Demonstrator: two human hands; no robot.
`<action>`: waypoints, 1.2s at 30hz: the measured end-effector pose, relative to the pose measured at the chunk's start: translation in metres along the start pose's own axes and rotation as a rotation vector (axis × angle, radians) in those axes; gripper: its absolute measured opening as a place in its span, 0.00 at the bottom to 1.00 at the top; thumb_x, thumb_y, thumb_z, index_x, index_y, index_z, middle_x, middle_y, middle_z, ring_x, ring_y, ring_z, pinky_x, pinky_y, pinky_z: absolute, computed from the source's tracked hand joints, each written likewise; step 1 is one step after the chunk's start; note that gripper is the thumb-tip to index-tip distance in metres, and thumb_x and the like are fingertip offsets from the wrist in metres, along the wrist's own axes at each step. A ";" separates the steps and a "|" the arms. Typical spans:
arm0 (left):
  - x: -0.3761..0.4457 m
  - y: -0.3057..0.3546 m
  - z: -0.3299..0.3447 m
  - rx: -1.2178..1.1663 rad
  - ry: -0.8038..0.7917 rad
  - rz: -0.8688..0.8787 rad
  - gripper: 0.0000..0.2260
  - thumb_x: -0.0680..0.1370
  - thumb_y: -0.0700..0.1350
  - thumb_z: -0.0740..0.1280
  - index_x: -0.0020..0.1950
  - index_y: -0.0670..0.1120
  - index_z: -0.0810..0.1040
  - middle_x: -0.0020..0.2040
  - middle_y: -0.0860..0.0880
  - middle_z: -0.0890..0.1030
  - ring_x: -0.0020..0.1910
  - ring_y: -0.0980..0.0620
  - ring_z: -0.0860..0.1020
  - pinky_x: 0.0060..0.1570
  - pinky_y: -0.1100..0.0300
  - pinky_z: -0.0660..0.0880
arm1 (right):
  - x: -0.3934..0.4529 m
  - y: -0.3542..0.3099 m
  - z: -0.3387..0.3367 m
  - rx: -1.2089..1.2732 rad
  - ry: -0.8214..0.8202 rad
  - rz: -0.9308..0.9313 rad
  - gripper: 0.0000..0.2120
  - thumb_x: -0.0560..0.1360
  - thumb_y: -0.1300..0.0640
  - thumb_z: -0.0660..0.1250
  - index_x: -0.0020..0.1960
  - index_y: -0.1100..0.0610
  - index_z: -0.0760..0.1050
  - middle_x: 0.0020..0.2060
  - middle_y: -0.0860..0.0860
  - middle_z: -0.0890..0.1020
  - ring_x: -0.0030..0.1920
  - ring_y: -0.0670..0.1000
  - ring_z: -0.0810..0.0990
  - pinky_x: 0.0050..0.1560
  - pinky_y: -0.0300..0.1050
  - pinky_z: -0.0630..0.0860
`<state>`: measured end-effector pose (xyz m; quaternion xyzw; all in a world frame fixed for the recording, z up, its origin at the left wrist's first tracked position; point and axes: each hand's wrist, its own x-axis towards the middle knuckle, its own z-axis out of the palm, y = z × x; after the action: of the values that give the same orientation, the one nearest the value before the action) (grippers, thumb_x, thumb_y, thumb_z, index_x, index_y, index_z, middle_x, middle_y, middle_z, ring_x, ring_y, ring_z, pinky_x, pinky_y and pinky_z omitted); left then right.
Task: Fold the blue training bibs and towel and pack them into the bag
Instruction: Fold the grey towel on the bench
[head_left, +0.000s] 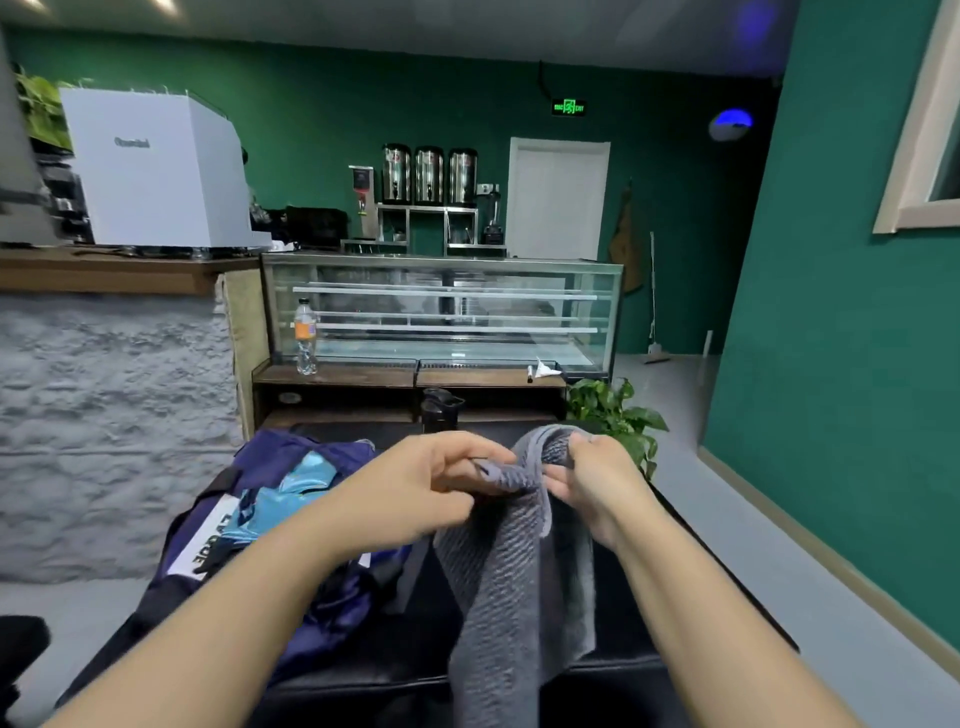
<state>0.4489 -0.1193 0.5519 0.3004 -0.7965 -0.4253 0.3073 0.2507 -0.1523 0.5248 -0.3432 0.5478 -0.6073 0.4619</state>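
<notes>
A grey ribbed towel (514, 582) hangs down over the black bench (623, 613) in front of me. My left hand (421, 488) pinches the towel's upper edge at a corner. My right hand (597, 483) grips the bunched top of the towel just to the right of it. To the left lies an open dark blue bag (291, 457) with a white label. Light blue bib fabric (291, 499) shows inside the bag's opening; my left forearm crosses over part of the bag.
A dark bottle (439, 410) stands at the bench's far end. Beyond it are a wooden shelf with a plastic bottle (305, 338), a glass display case (441, 306) and a potted plant (618, 415). A stone counter wall is at the left, a green wall at the right.
</notes>
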 end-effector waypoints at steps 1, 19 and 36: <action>0.002 -0.003 0.005 0.081 0.021 0.034 0.18 0.73 0.31 0.64 0.52 0.53 0.79 0.46 0.57 0.84 0.48 0.59 0.81 0.54 0.63 0.74 | -0.005 0.001 0.006 -0.022 -0.035 -0.004 0.13 0.82 0.62 0.48 0.63 0.62 0.66 0.55 0.61 0.78 0.50 0.57 0.83 0.48 0.51 0.81; 0.006 -0.058 0.023 0.694 0.579 0.293 0.06 0.74 0.56 0.59 0.47 0.57 0.72 0.37 0.68 0.71 0.41 0.58 0.69 0.40 0.59 0.70 | -0.058 0.021 0.028 -0.494 -0.385 -0.269 0.18 0.82 0.49 0.52 0.46 0.47 0.79 0.47 0.46 0.82 0.51 0.45 0.78 0.59 0.48 0.72; 0.016 -0.071 0.010 0.162 0.305 -0.001 0.06 0.70 0.50 0.70 0.44 0.56 0.75 0.37 0.55 0.82 0.33 0.59 0.75 0.39 0.60 0.72 | -0.032 0.052 0.022 -0.381 -0.269 -0.363 0.04 0.79 0.59 0.63 0.48 0.55 0.78 0.40 0.47 0.84 0.40 0.40 0.80 0.41 0.32 0.73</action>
<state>0.4472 -0.1588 0.4901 0.3854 -0.7722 -0.3096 0.3991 0.2910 -0.1287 0.4797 -0.5935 0.5155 -0.5151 0.3416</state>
